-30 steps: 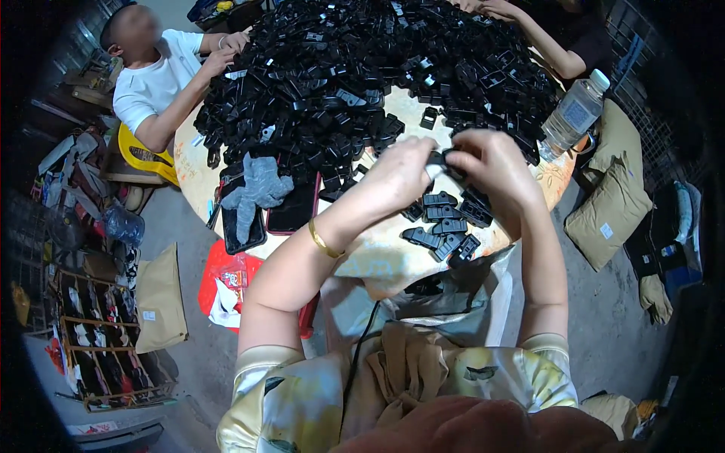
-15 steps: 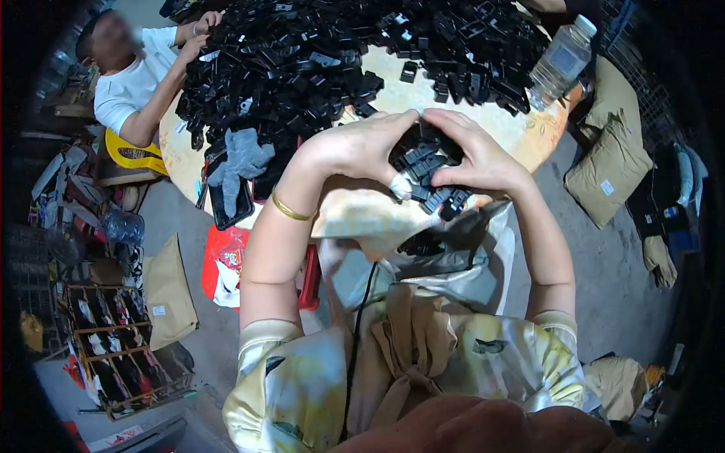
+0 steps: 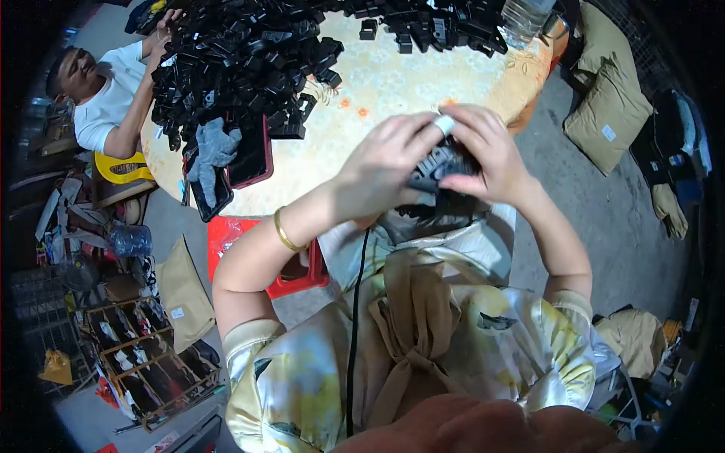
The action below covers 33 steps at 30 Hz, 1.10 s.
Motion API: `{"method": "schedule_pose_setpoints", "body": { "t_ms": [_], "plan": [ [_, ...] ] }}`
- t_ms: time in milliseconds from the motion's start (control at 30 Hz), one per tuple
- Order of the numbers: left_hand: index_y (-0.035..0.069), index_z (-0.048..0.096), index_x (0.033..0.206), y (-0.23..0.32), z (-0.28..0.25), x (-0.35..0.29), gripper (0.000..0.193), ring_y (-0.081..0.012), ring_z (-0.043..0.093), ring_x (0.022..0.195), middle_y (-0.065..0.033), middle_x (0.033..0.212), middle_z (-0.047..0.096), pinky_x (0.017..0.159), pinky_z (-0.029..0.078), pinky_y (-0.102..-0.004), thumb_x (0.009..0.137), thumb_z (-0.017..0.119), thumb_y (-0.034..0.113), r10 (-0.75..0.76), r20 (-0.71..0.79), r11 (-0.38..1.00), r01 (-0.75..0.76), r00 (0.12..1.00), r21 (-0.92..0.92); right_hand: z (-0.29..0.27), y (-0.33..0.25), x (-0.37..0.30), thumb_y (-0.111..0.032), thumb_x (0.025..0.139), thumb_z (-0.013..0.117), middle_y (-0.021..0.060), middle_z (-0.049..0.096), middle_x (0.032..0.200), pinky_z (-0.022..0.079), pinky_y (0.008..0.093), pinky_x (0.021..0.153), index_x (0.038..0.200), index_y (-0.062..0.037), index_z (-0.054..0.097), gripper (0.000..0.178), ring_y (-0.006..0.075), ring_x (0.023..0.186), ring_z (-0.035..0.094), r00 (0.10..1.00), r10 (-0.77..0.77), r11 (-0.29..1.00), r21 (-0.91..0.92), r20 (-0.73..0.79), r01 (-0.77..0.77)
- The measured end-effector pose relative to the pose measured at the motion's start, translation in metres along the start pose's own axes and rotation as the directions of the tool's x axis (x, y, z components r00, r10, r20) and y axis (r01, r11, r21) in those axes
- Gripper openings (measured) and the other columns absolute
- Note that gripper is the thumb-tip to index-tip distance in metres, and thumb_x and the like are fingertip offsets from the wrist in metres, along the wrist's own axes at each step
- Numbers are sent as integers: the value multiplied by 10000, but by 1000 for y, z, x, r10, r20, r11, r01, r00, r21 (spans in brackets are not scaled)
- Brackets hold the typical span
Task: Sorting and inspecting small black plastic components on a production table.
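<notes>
My left hand (image 3: 381,162) and my right hand (image 3: 495,158) curl around a clump of small black plastic parts (image 3: 436,167) at the near edge of the table. Their fingertips almost meet on the far side of the clump, where a white wrap (image 3: 444,124) covers a finger. Fingers hide much of the clump, so its lower side cannot be made out. Below the hands, a pale cloth (image 3: 483,245) lies across my lap, with dark parts showing near its upper edge. A large heap of similar black parts (image 3: 242,68) covers the table's left side.
A grey glove (image 3: 214,155) lies over phones, one in a red case (image 3: 260,170). A clear bottle (image 3: 525,23) stands at the far right of the round table (image 3: 377,83). At the left, a person (image 3: 106,98) reaches to the heap. Red stool (image 3: 291,279) below.
My hands and the clump have come nearer, off the tabletop to its near edge. The view has shifted, showing less of the far heap.
</notes>
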<state>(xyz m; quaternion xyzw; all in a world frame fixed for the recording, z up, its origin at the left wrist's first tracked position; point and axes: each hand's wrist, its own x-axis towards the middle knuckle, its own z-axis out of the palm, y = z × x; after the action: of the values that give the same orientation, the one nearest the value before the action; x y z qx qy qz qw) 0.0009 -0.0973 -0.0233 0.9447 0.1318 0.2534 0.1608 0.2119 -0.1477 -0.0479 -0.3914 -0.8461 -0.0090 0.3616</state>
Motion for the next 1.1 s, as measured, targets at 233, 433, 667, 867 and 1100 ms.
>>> {"method": "schedule_pose_setpoints", "body": {
  "t_ms": [233, 433, 667, 867, 1100],
  "plan": [
    [133, 551, 1073, 16, 25, -2, 364, -272, 526, 1095, -151, 1189, 528, 920, 423, -439, 724, 570, 230, 317, 116, 874, -337, 941, 349, -6, -20, -47, -267, 701, 680, 203, 473, 1238, 380, 476, 942, 1221, -1, 466, 622, 374, 1108, 486, 994, 106, 993, -61, 31, -104],
    [72, 564, 882, 11, 56, -13, 227, -229, 561, 897, -84, 872, 562, 891, 434, -394, 700, 541, 206, 569, 144, 774, -587, 810, 240, -11, -24, -55, -143, 646, 643, 194, 499, 1211, 385, 485, 942, 1189, -11, 495, 578, 365, 1088, 504, 989, 69, 997, 8, 127, -71],
    [69, 533, 765, -5, 18, 11, 137, -212, 528, 711, -50, 719, 498, 714, 445, -349, 653, 581, 132, 450, 148, 884, -463, 881, 69, -33, 2, 17, 68, 669, 570, 146, 632, 931, 504, 341, 695, 980, 8, 598, 317, 295, 804, 628, 996, -35, 999, -4, -78, 35],
    [47, 562, 873, -38, -41, 25, 167, -257, 520, 781, -92, 830, 531, 618, 434, -336, 724, 546, 121, 0, -270, 917, 108, 963, 385, 11, 31, 114, 27, 724, 588, 140, 628, 936, 498, 338, 734, 965, -22, 631, 250, 281, 840, 619, 995, 25, 980, 201, -95, -6],
    [-17, 566, 900, -80, -26, -5, 214, -260, 488, 888, -146, 925, 505, 676, 475, -328, 709, 562, 80, -305, -249, 622, 390, 919, 679, 81, 58, 193, -34, 741, 630, 121, 527, 1169, 450, 361, 877, 1077, -79, 606, 340, 304, 1040, 533, 976, -173, 983, 85, 130, 163]
  ]
}}
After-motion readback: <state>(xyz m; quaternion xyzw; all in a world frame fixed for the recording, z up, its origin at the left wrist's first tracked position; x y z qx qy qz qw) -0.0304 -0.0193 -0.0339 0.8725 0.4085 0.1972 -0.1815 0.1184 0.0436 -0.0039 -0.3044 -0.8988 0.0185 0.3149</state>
